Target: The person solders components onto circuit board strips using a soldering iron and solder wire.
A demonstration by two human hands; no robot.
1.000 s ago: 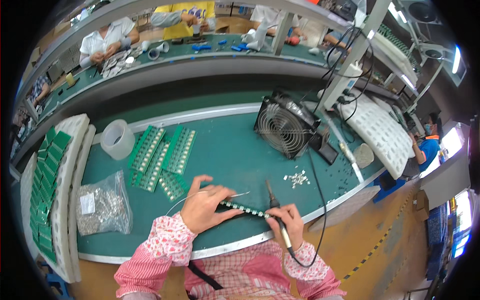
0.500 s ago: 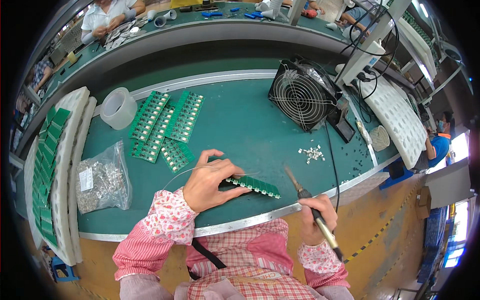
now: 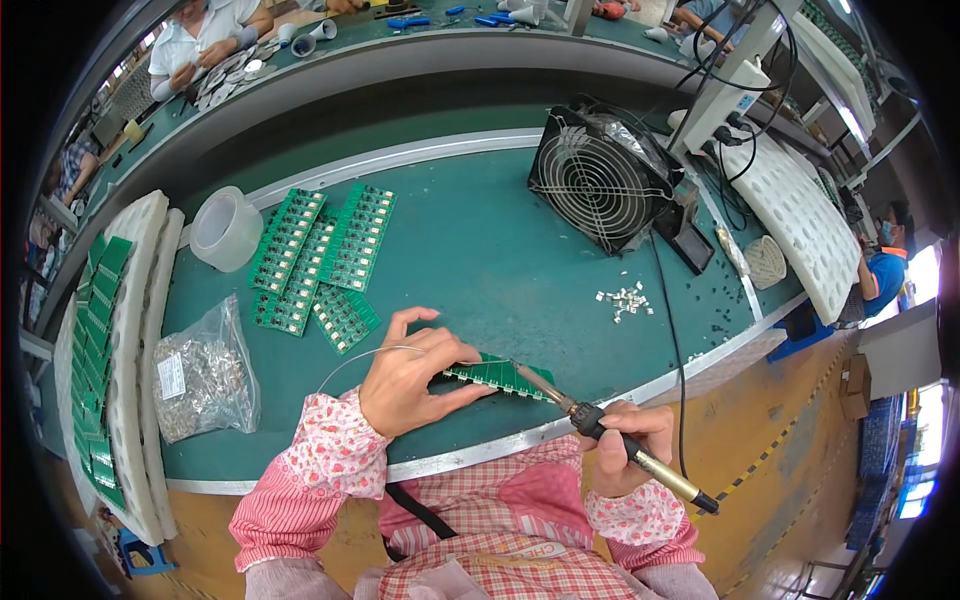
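Note:
My left hand (image 3: 408, 378) pinches a green circuit board panel (image 3: 505, 377) by its left end, tilted up over the bench near its front edge. A thin solder wire (image 3: 345, 366) loops over the back of that hand and runs out past the fingertips along the panel. In my right hand (image 3: 632, 447) is a soldering iron (image 3: 590, 420), gripped like a pen. Its tip meets the upper side of the panel close to the wire's end; whether it touches is too small to tell.
More circuit board panels (image 3: 287, 240) lie behind my left hand, near a tape roll (image 3: 226, 230) and a bag of small parts (image 3: 206, 378). White foam trays (image 3: 140, 330) stand at the left. A black fan (image 3: 603, 185) and loose components (image 3: 624, 302) are at the right.
The soldering iron has moved left, its tip coming from right of the panel onto it. My left hand still holds the panel, and the view has shifted slightly.

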